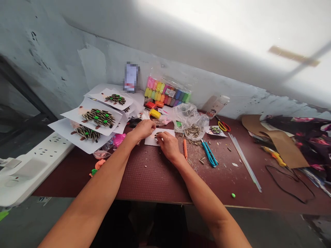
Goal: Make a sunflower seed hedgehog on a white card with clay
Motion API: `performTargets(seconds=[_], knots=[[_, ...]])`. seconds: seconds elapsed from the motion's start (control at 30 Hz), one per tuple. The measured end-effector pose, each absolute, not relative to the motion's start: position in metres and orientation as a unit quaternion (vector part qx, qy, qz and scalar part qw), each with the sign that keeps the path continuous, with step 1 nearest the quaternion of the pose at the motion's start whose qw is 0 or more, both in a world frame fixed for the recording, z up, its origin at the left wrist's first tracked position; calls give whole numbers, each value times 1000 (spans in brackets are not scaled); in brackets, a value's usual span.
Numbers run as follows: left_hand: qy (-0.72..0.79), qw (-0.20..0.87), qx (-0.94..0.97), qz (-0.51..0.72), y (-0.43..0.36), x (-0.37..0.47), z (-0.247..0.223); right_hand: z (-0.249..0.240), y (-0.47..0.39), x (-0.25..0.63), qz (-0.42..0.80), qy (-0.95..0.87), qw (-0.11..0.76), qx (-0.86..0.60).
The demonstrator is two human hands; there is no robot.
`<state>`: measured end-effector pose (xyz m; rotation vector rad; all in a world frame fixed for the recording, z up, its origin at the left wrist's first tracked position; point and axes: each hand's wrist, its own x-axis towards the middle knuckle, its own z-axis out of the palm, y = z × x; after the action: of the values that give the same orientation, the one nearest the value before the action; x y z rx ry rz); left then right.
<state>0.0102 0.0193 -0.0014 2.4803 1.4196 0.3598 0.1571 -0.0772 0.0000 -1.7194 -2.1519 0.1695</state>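
The largest thing I have in view is the maroon tabletop, finely dimpled and littered with pale scraps. On its left, smooth white paper cards lie in a fanned pile, bearing bristly seed hedgehogs dotted green. A clear pack of modelling clay leans at the back, its soft, rounded blocks in many colours. Nearer, a crumpled, glossy plastic bag spills slim, striped sunflower seeds.

The small white card lies flat beneath both hands, with a few dark pieces on it. Over it, the right hand has thumb and forefinger drawn close together; I can't tell whether a seed sits between them. The left hand is loosely curled at the card's far edge, and what it grips, if anything, I can't make out. I judge the step to be setting seeds on that card; the next move calls for a light, exact pinch and a steadied sheet.

To the right lie a hard turquoise utility knife, a smooth orange stick and, smallest, a rounded green pellet.
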Motion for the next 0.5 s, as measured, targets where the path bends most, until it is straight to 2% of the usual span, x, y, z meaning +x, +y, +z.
performTargets(seconds=[0.5], knots=[[491,134,852,122,18,10,0,4,-80,155,53,-764,159,-624]])
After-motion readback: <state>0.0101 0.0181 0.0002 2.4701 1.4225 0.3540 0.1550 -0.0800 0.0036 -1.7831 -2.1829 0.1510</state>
